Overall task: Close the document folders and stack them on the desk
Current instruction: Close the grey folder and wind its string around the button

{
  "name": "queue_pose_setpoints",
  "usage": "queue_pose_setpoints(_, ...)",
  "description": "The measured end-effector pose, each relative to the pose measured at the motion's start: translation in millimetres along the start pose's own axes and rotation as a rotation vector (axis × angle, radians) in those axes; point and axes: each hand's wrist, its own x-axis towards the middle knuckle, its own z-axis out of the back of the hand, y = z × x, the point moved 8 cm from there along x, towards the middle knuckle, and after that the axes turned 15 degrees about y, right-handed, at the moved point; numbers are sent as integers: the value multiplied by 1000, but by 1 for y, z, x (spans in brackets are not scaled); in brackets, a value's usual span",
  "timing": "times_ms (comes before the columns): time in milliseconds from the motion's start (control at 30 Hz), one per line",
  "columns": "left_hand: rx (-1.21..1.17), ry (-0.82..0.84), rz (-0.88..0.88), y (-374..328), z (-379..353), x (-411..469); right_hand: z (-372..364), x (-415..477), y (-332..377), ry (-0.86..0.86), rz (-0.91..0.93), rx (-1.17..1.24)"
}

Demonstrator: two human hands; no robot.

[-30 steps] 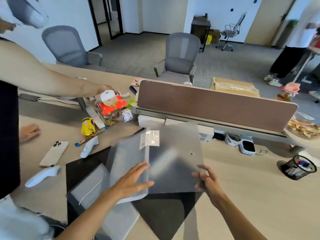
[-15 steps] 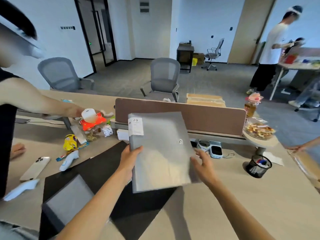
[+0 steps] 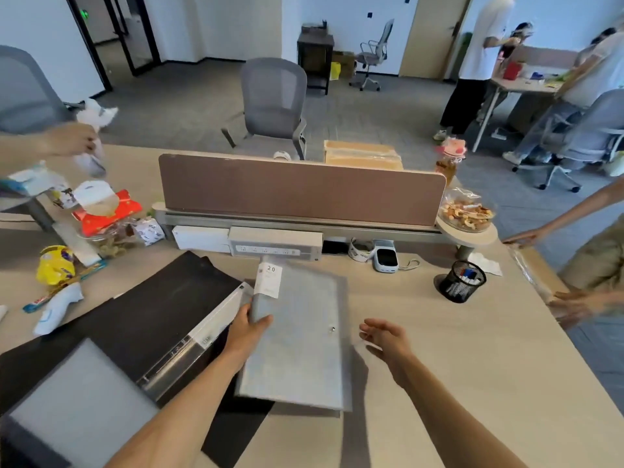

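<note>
A closed grey document folder (image 3: 297, 339) with a white "20" label and a snap button is just above the wooden desk (image 3: 456, 366), slightly tilted. My left hand (image 3: 248, 332) grips its spine on the left edge, thumb on top. My right hand (image 3: 385, 336) hovers open just right of the folder, apart from it. A second grey folder (image 3: 84, 393) lies open at the lower left on a black mat (image 3: 162, 309), its clear spine (image 3: 189, 346) beside my left wrist.
A brown divider panel (image 3: 300, 190) and a power strip (image 3: 275, 244) run across the desk behind. A mesh pen cup (image 3: 461, 282) stands at right. Snacks and packets clutter the left. Other people's hands reach in at the left (image 3: 72, 140) and right edges (image 3: 574, 305).
The folder came down from upright in the air toward the desk. My right hand let go of its right edge and opened. The person at left lifted their hand away.
</note>
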Motion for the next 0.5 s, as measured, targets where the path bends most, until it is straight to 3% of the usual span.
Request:
queue_pose_setpoints(67, 239, 8, 46, 20, 6, 14, -2, 11, -16, -16, -58, -23)
queue_pose_setpoints(167, 782, -18, -3, 26, 11, 23, -3, 25, -34, -53, -115, -86)
queue_pose_setpoints(233, 1059, 79, -83, 26, -4, 29, -3, 31, -46, -80, -152, -123)
queue_pose_setpoints(367, 1271, 399, -134, 35, -53, 47, -1, 33, -64, -112, -208, -216)
queue_pose_setpoints(500, 1460, 586, -205, 54, -94, 64, 3, 29, -65, -181, -200, -334)
